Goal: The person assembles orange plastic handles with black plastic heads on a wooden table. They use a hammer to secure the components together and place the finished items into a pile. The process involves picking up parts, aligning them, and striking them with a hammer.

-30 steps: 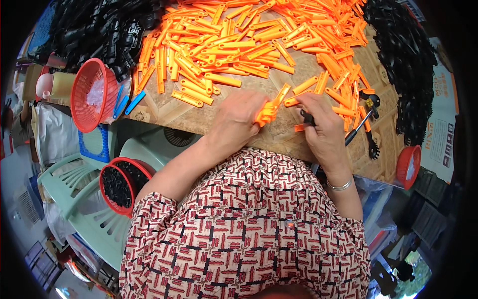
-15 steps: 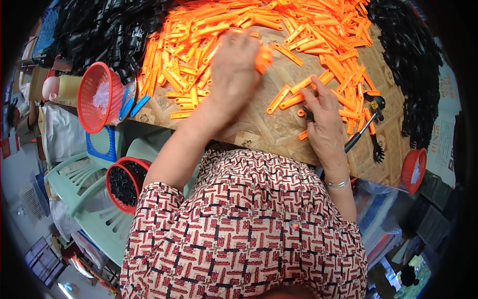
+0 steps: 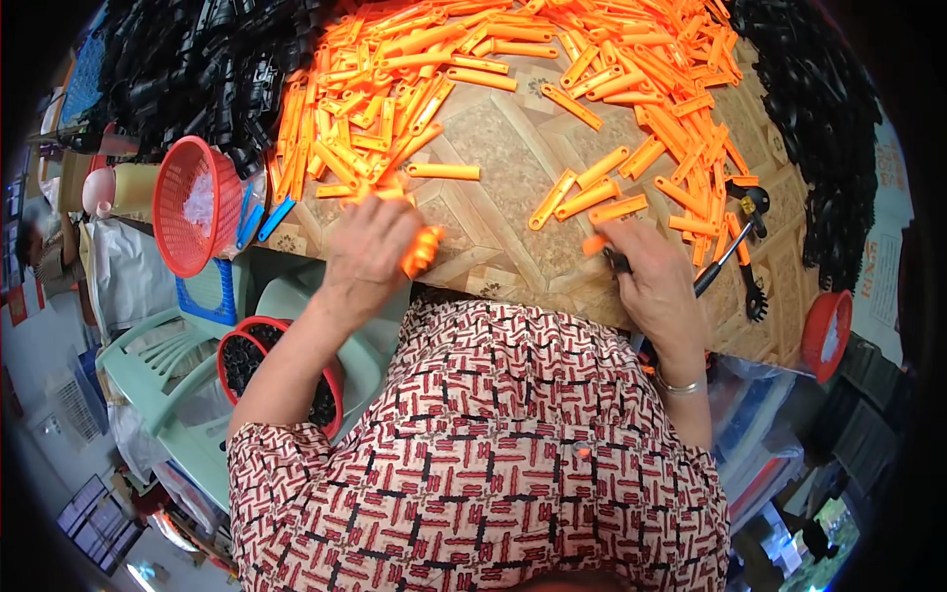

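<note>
A big heap of orange plastic handle-like strips (image 3: 434,44) spreads over the far part of the wooden-patterned table (image 3: 493,148). My left hand (image 3: 373,247) is closed round a bunch of these orange strips (image 3: 422,252), their ends sticking out toward the right, near the table's front edge. My right hand (image 3: 653,281) is closed on a small tool with a black body (image 3: 618,260) and an orange end, mostly hidden by the fingers. Several loose orange strips (image 3: 590,197) lie just beyond that hand.
Black plastic parts are piled at the far left (image 3: 197,79) and far right (image 3: 814,118). A screwdriver (image 3: 725,259) lies right of my right hand. Red baskets stand at the left (image 3: 170,232) and right (image 3: 811,335) edges. Green chairs (image 3: 148,370) stand below left.
My left hand has come back from the heap toward the front left edge with the orange strips. My right hand has shifted slightly nearer me and to the right.
</note>
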Motion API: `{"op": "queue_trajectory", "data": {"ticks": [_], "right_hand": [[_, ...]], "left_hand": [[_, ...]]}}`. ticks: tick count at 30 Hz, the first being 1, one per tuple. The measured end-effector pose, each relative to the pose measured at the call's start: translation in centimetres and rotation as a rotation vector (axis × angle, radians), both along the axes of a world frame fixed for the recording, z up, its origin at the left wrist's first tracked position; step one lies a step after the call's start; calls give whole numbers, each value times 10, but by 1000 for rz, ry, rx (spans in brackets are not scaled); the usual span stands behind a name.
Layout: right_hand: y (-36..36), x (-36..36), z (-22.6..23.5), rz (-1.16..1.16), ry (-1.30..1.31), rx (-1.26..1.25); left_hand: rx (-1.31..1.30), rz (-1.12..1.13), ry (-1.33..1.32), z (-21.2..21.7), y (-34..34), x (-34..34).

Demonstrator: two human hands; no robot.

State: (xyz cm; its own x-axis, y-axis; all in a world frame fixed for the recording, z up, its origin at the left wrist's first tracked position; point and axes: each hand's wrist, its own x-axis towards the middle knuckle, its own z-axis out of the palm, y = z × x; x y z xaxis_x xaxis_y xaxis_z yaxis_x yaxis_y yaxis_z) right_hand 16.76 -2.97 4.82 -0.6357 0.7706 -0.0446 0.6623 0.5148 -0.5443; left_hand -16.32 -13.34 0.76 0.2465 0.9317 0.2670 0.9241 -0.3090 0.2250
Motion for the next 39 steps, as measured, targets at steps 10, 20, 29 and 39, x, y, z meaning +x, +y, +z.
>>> {"op": "queue_trajectory", "data": {"ticks": [10, 20, 29, 39], "right_hand": [[1, 6, 4, -288, 305, -57], [-4, 29, -9, -498, 849, -776], [-6, 32, -17, -399, 921, -1151], [-2, 27, -26, -435, 845, -957]], "left_hand": [[142, -80, -327, 10, 63, 28], [-19, -114, 11, -7, 53, 85], [-310, 8, -727, -14, 67, 102], [-207, -116, -255, 3, 69, 101]]}}
